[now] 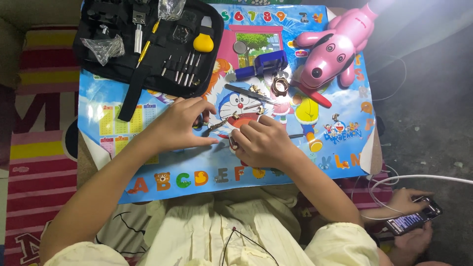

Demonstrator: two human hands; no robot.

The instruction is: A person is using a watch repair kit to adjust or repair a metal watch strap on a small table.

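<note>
My left hand [180, 125] rests on a colourful cartoon mat [162, 170], its fingertips pinched on a small pointed metal tool [215, 126] whose tip aims to the right. Beside it, my right hand [261, 142] is curled with its fingers closed around a small silvery metal part [232, 143], most of it hidden in the hand. Small metal pieces [235, 116] lie on the mat just beyond both hands. The two hands are a few centimetres apart.
A black tool case [148, 49] with screwdrivers lies open at the back left. Behind the hands are a blue holder [263, 63], a metal ring [280, 86], tweezers [246, 92], a red-handled tool [315, 97] and a pink toy dog [335, 49]. Another person's hands hold a phone [413, 219] at lower right.
</note>
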